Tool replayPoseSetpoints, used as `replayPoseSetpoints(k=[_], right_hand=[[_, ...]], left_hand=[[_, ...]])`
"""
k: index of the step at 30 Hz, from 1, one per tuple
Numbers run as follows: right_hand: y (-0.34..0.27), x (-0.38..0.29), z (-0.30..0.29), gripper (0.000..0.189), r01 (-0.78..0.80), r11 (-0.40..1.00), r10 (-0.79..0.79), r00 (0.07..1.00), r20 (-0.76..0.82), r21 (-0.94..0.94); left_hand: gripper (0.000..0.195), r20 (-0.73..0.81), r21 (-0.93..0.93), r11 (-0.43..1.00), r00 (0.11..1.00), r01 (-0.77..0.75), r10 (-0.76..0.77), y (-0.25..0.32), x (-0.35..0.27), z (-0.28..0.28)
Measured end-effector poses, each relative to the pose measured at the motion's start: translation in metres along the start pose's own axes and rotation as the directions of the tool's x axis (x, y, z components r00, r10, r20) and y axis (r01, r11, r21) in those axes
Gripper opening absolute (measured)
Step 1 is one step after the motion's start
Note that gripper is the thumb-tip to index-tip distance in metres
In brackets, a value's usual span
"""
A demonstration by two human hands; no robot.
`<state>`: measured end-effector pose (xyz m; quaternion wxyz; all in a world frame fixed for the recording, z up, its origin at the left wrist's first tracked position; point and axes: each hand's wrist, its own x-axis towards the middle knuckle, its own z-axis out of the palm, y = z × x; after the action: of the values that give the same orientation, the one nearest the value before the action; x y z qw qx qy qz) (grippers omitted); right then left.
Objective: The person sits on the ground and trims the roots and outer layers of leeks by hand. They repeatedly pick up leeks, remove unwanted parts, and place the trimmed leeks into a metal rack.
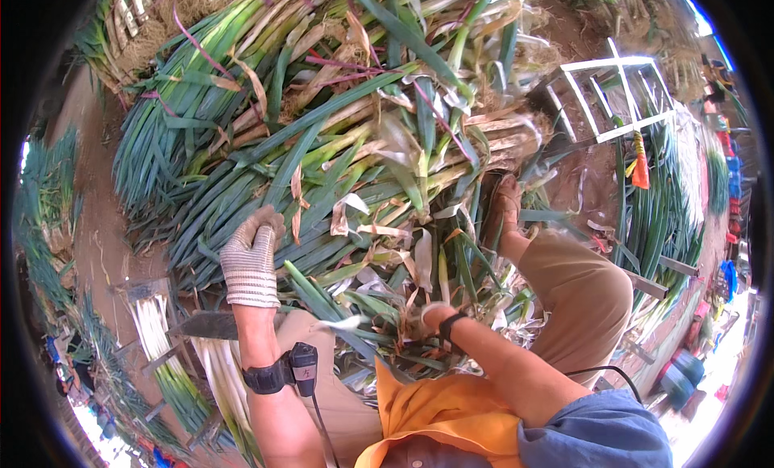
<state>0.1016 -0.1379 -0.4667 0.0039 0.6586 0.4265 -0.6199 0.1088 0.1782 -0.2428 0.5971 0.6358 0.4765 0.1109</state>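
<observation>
My left hand (253, 256), in a striped knit work glove, is raised over the leafy ends of a heap of leeks or large green onions (242, 196). Its fingers are curled in, and nothing shows sticking out of it. My right hand (430, 314) reaches low between my legs among loose leaves. Only its pale glove cuff and wrist show clearly; the fingers are hidden. Close to it, a green stalk with cut leaves (314, 295) slants across toward my lap. Stripped dry leaves (426, 259) lie around my foot and on the heap.
At the lower left, peeled white-stemmed stalks (154, 326) lie in a metal rack (205, 325). A white metal frame (617, 99) stands at the upper right, with an orange-and-yellow tie (639, 165) hanging from it. Further green bundles (659, 214) lie right of my knee. My sandaled foot (507, 202) touches the heap.
</observation>
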Motion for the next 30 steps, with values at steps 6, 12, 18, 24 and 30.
replayPoseSetpoints(k=[6, 12, 18, 24, 30], right_hand=[[0.058, -0.003, -0.213, 0.030, -0.151, 0.872, 0.483, 0.420, -0.769, 0.465], [0.121, -0.020, -0.351, 0.074, -0.030, 0.745, 0.656, 0.215, -0.724, 0.666], [0.069, 0.007, -0.346, 0.028, -0.308, 0.833, 0.544, 0.311, -0.779, 0.459], [0.026, -0.032, -0.263, 0.032, -0.357, 0.885, 0.465, 0.642, -0.610, 0.299], [-0.052, -0.050, -0.174, 0.026, -0.084, 0.960, 0.183, 0.910, -0.372, 0.265]], left_hand=[[0.025, 0.026, 0.029, 0.994, 0.994, -0.104, 0.103, -0.024, 0.001, -0.004], [0.024, 0.096, 0.123, 0.988, 0.992, -0.095, 0.084, -0.023, -0.003, -0.002], [0.025, 0.031, 0.031, 0.999, 0.999, -0.034, 0.033, -0.002, -0.001, 0.009], [0.027, 0.055, 0.180, 0.978, 0.994, -0.105, 0.097, 0.000, 0.008, 0.001], [0.026, 0.157, 0.290, 0.944, 0.981, -0.155, 0.113, -0.001, 0.009, 0.004]])
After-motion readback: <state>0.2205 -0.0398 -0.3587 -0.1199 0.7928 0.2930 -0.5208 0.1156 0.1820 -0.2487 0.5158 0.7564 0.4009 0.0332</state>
